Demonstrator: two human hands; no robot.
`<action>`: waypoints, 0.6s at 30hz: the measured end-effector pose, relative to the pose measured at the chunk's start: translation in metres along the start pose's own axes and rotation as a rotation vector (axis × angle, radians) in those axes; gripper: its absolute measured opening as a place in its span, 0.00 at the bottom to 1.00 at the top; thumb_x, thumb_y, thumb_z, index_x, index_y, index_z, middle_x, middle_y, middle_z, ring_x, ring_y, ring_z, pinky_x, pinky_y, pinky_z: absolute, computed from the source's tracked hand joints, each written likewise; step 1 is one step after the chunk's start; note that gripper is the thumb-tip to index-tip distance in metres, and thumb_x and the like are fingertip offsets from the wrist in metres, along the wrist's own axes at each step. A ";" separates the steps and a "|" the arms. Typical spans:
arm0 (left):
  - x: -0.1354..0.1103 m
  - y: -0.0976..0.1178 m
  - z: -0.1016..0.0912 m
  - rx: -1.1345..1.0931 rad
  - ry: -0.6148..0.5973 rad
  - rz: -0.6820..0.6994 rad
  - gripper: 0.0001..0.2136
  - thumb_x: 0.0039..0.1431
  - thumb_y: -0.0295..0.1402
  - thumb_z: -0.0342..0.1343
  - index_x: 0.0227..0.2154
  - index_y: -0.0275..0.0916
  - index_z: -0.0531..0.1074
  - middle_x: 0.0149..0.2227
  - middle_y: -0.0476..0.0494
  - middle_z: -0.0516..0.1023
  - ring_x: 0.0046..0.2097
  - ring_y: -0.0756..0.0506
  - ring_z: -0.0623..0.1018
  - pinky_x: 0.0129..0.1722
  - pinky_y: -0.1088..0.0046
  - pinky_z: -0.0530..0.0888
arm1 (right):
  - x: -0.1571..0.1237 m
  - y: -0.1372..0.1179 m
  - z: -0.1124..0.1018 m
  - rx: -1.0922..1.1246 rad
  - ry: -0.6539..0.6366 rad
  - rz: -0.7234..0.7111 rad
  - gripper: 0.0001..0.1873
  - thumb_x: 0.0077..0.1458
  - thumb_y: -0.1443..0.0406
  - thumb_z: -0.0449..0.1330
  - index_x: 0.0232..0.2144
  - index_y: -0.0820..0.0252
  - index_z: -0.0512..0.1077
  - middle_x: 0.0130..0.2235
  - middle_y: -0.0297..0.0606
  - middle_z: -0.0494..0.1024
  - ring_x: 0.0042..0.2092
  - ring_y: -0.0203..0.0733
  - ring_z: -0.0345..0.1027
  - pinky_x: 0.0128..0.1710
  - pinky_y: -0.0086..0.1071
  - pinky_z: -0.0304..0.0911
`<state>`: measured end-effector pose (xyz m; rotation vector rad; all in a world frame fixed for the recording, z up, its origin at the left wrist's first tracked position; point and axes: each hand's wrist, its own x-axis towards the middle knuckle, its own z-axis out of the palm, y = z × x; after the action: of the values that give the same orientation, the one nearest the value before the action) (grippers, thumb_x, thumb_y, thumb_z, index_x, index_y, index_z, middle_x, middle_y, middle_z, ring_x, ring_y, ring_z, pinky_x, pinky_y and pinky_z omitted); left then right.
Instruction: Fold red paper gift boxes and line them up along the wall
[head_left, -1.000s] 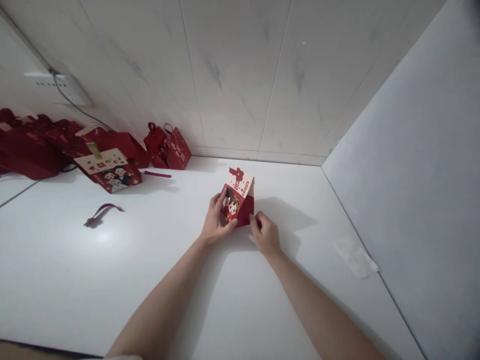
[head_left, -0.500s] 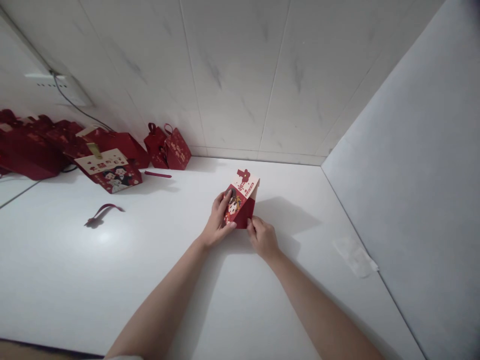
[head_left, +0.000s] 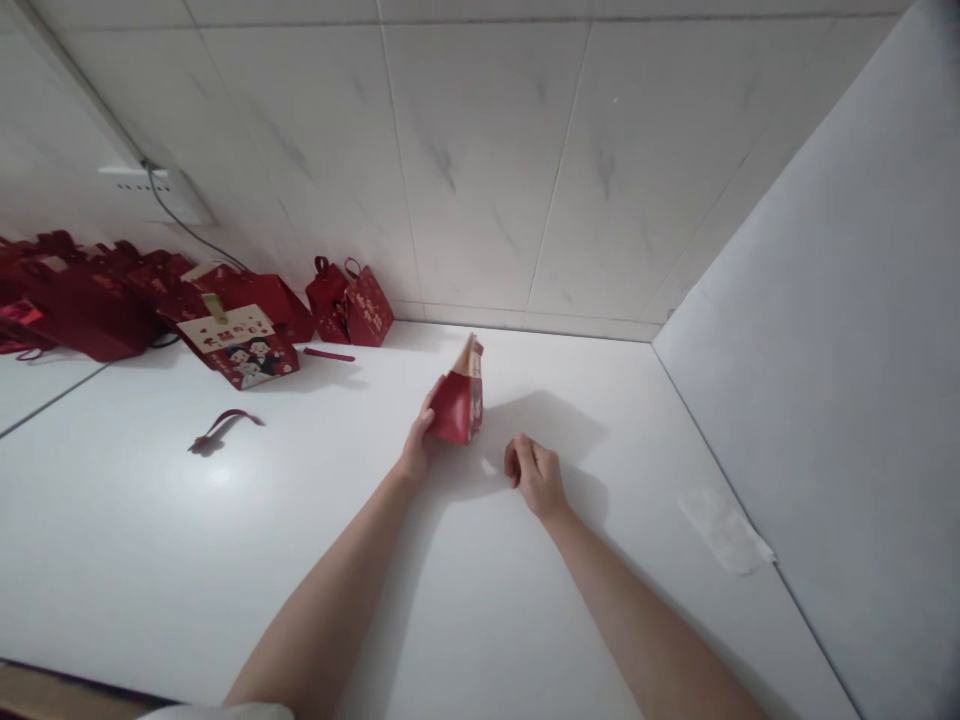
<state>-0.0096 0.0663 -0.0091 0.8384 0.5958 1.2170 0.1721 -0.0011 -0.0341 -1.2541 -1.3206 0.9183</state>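
Observation:
A small red and cream paper gift box (head_left: pixel 454 405) is held upright in the middle of the white table, its plain red side towards me and its printed face turned to the right. My left hand (head_left: pixel 418 440) grips its left side, with part of the fingers hidden behind it. My right hand (head_left: pixel 534 472) is a short way off to the right, apart from the box, with its fingers curled together. Whether anything small is inside those fingers I cannot make out.
Several red gift boxes (head_left: pixel 97 300) stand along the wall at the left, with a printed box (head_left: pixel 251 345) in front of them. A dark red ribbon (head_left: pixel 229 418) and a red strip (head_left: pixel 330 355) lie on the table (head_left: pixel 315 500). A white tissue (head_left: pixel 726 530) lies at the right.
The box has been turned, so its printed face now points right instead of towards me. My right hand has let go of the box and drawn back from it.

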 end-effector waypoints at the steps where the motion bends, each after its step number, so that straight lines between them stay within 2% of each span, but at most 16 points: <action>1: 0.002 0.002 -0.003 -0.094 0.022 -0.029 0.26 0.55 0.46 0.51 0.55 0.41 0.66 0.56 0.41 0.69 0.61 0.34 0.61 0.59 0.55 0.60 | 0.001 0.002 0.000 0.065 0.012 0.034 0.27 0.64 0.52 0.42 0.20 0.58 0.64 0.18 0.31 0.66 0.18 0.32 0.59 0.20 0.26 0.54; 5: 0.006 0.008 -0.008 -0.247 0.018 -0.116 0.30 0.54 0.54 0.46 0.53 0.39 0.67 0.53 0.38 0.72 0.56 0.33 0.68 0.53 0.55 0.66 | 0.006 0.009 0.000 0.204 0.047 0.108 0.25 0.62 0.49 0.45 0.22 0.59 0.64 0.19 0.31 0.67 0.18 0.32 0.58 0.17 0.26 0.53; 8: 0.006 0.007 -0.005 -0.213 -0.002 -0.130 0.33 0.54 0.57 0.45 0.55 0.38 0.65 0.55 0.36 0.70 0.56 0.33 0.68 0.53 0.55 0.65 | 0.007 0.011 0.000 0.216 0.059 0.106 0.20 0.61 0.50 0.49 0.27 0.58 0.66 0.20 0.29 0.67 0.17 0.31 0.58 0.17 0.25 0.54; 10: 0.005 0.003 -0.002 -0.138 -0.016 -0.105 0.33 0.55 0.56 0.45 0.56 0.37 0.65 0.56 0.36 0.69 0.58 0.32 0.66 0.55 0.55 0.64 | 0.007 0.010 -0.001 0.223 0.077 0.098 0.16 0.60 0.51 0.51 0.36 0.57 0.66 0.27 0.32 0.73 0.20 0.32 0.63 0.16 0.24 0.54; 11: 0.004 0.001 -0.001 -0.090 -0.024 -0.081 0.32 0.55 0.55 0.46 0.56 0.38 0.65 0.56 0.36 0.69 0.58 0.32 0.65 0.55 0.54 0.63 | 0.007 0.009 -0.002 0.233 0.082 0.086 0.17 0.59 0.51 0.52 0.42 0.55 0.65 0.35 0.37 0.76 0.24 0.34 0.68 0.18 0.25 0.57; 12: 0.003 -0.001 0.000 -0.035 -0.038 -0.053 0.30 0.56 0.53 0.48 0.56 0.38 0.65 0.56 0.37 0.69 0.59 0.32 0.64 0.57 0.54 0.62 | 0.007 0.009 -0.003 0.248 0.078 0.067 0.19 0.59 0.51 0.52 0.49 0.53 0.63 0.45 0.41 0.75 0.32 0.37 0.72 0.21 0.26 0.61; 13: 0.002 -0.003 0.001 0.023 -0.057 -0.023 0.29 0.56 0.50 0.51 0.57 0.40 0.64 0.57 0.38 0.68 0.60 0.33 0.63 0.58 0.55 0.60 | 0.007 0.008 -0.003 0.267 0.062 0.040 0.24 0.59 0.51 0.52 0.54 0.50 0.59 0.54 0.44 0.69 0.42 0.41 0.73 0.27 0.29 0.67; 14: 0.000 -0.004 0.003 0.084 -0.081 0.004 0.29 0.55 0.46 0.55 0.58 0.41 0.62 0.58 0.39 0.66 0.62 0.33 0.61 0.59 0.55 0.59 | 0.007 0.008 -0.003 0.288 0.033 0.012 0.28 0.59 0.51 0.53 0.59 0.48 0.54 0.61 0.45 0.61 0.51 0.45 0.68 0.36 0.33 0.70; 16: -0.004 -0.003 0.006 0.205 -0.150 0.033 0.32 0.53 0.40 0.59 0.60 0.44 0.59 0.61 0.41 0.63 0.63 0.34 0.58 0.61 0.57 0.56 | 0.007 0.009 -0.004 0.323 -0.047 -0.036 0.34 0.58 0.51 0.53 0.63 0.45 0.47 0.66 0.42 0.50 0.62 0.48 0.54 0.52 0.43 0.63; 18: -0.009 0.001 0.011 0.307 -0.228 0.025 0.32 0.53 0.38 0.60 0.61 0.45 0.58 0.62 0.41 0.61 0.64 0.34 0.57 0.61 0.57 0.55 | 0.008 0.010 -0.004 0.336 -0.124 -0.061 0.36 0.59 0.52 0.54 0.64 0.43 0.43 0.67 0.40 0.48 0.64 0.47 0.49 0.59 0.48 0.56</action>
<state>-0.0041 0.0549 -0.0020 1.2282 0.5944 1.0472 0.1781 0.0076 -0.0420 -0.9053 -1.2308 1.1352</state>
